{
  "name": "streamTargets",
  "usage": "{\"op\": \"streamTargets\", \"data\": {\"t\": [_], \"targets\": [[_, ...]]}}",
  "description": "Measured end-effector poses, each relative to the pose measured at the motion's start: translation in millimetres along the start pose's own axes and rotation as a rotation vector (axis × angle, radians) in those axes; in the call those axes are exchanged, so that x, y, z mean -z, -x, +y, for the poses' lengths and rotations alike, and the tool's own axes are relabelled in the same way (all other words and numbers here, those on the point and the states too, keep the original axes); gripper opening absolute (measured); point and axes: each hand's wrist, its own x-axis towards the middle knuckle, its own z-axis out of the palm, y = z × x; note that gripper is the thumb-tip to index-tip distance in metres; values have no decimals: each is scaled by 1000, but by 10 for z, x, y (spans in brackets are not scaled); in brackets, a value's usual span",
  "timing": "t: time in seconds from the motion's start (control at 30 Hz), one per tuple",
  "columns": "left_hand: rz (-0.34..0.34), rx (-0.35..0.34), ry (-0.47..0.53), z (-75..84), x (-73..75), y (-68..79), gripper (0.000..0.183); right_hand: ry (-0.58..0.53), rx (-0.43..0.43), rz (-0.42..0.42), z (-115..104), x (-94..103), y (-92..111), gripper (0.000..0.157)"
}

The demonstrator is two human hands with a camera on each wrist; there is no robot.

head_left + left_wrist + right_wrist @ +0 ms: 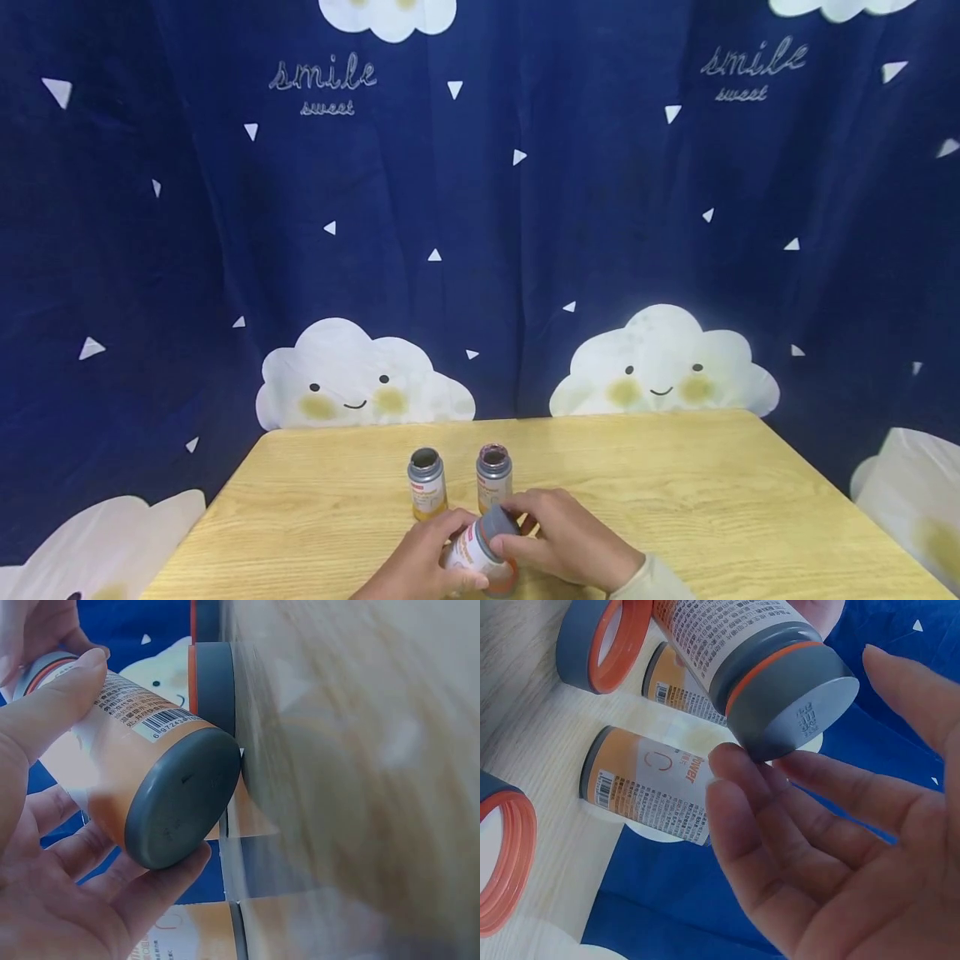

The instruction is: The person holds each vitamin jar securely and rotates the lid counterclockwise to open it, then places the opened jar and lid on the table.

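Observation:
My left hand (431, 554) grips a supplement bottle (124, 735) with a white and orange label, tilted, its grey base facing the left wrist camera. A grey cap with an orange ring (791, 701) sits on its neck. My right hand (558, 537) is at this cap, fingers loosely bent; in the right wrist view its fingertips (731, 761) are right at the cap's edge and the thumb stands apart from it. Just beyond the hands, two similar bottles, a left one (427, 487) and a right one (493, 482), stand upright with uncovered mouths.
Two loose grey caps with orange inner rims, one near the held bottle (619, 645) and another (510, 855), lie on the wooden table (300, 517). A dark blue curtain (480, 208) with printed clouds hangs behind the table's far edge.

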Motion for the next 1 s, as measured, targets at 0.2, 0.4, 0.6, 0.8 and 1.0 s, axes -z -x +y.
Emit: {"op": "streamTargets", "data": {"t": [0.2, 0.4, 0.6, 0.8, 1.0], "targets": [[-8, -8, 12, 0, 6, 9, 45, -21, 38, 37, -13, -37, -10, 31], [-10, -16, 10, -3, 14, 4, 46, 21, 63, 113, -32, -85, -24, 26], [-17, 1, 27, -17, 11, 20, 47, 18, 72, 106, -24, -91, -5, 22], [-10, -8, 3, -5, 5, 0, 47, -21, 35, 35, -2, -8, 17, 34], [0, -17, -9, 0, 2, 1, 45, -32, -53, -35, 16, 45, 15, 37]]}}
